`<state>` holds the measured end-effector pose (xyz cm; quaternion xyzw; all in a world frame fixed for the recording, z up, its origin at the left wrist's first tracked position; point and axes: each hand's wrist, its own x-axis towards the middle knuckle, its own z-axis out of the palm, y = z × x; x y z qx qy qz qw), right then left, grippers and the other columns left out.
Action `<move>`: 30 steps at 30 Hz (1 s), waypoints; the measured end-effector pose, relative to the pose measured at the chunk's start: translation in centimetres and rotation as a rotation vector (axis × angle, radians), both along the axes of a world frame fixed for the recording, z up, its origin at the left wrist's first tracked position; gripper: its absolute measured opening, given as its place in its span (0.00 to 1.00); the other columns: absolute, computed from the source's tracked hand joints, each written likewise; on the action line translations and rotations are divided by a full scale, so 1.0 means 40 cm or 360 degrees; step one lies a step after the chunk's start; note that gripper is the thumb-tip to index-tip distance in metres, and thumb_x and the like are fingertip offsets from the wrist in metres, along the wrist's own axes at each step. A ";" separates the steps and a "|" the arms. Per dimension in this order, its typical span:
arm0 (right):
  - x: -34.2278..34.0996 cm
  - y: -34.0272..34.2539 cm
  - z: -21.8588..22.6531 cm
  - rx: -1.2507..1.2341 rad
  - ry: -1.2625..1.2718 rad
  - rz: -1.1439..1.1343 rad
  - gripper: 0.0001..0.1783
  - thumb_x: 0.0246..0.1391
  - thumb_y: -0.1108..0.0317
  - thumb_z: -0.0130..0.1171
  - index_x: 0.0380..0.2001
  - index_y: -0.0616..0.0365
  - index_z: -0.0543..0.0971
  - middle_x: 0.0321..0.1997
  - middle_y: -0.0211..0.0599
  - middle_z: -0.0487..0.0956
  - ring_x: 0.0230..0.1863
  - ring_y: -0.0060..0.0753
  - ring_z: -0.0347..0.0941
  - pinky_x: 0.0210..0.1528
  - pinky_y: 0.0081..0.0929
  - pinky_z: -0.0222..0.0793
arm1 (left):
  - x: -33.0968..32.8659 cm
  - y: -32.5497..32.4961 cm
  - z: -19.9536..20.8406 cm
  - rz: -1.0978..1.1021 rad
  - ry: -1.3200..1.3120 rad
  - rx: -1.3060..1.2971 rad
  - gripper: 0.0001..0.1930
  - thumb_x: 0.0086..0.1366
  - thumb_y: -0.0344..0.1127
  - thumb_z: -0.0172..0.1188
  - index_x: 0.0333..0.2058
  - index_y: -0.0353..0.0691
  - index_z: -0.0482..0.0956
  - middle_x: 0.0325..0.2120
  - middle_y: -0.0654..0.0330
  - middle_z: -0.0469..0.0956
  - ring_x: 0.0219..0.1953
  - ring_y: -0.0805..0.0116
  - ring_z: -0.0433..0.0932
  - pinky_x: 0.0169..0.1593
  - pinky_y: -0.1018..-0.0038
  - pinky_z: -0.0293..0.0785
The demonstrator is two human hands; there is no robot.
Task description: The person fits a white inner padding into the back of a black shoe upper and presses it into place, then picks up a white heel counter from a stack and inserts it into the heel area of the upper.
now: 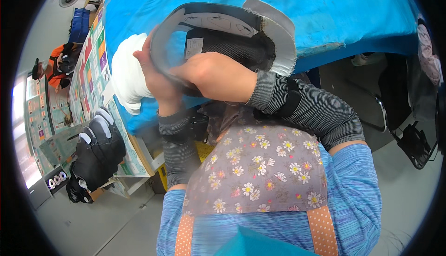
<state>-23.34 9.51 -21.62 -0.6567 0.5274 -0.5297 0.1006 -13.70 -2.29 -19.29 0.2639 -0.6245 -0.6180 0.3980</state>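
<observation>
Above the blue-covered table I hold an unfinished shoe upper, with a grey collar, dark mesh lining, a small white label inside and frayed pale edges. My left hand grips its left end from outside, the thumb pointing out to the left. Closed against the near edge of the collar is my right hand; its fingertips are partly hidden and slightly blurred. Just left of my left hand a bulky white wrapped thing stands at the table's edge.
A blue cover spreads over the table ahead. At lower left black shoe uppers with pale tongues are heaped beside a patterned board. A person in orange is far left. To the right is a black chair.
</observation>
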 end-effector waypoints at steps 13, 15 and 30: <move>-0.032 0.013 0.031 0.0350 -0.0112 0.0438 0.20 0.47 0.80 0.58 0.47 0.60 0.73 0.33 0.49 0.79 0.41 0.57 0.77 0.41 0.44 0.73 | -0.002 -0.008 -0.021 0.0007 0.0027 -0.0070 0.39 0.78 0.62 0.28 0.64 0.31 0.67 0.60 0.52 0.72 0.62 0.61 0.68 0.66 0.65 0.59; -0.038 0.022 0.044 0.0317 -0.0085 0.0433 0.17 0.46 0.80 0.60 0.43 0.62 0.75 0.32 0.50 0.80 0.40 0.56 0.79 0.40 0.44 0.75 | 0.008 -0.024 -0.034 0.0019 0.0060 -0.0092 0.39 0.78 0.63 0.28 0.63 0.32 0.69 0.58 0.55 0.74 0.59 0.66 0.71 0.62 0.69 0.63; -0.198 -0.156 0.172 0.0179 0.0888 -0.0348 0.08 0.47 0.74 0.65 0.34 0.54 0.80 0.36 0.36 0.82 0.46 0.40 0.80 0.45 0.34 0.80 | 0.046 0.047 0.072 0.0215 -0.0679 -0.0802 0.22 0.66 0.31 0.66 0.56 0.31 0.75 0.49 0.52 0.80 0.48 0.68 0.80 0.49 0.74 0.77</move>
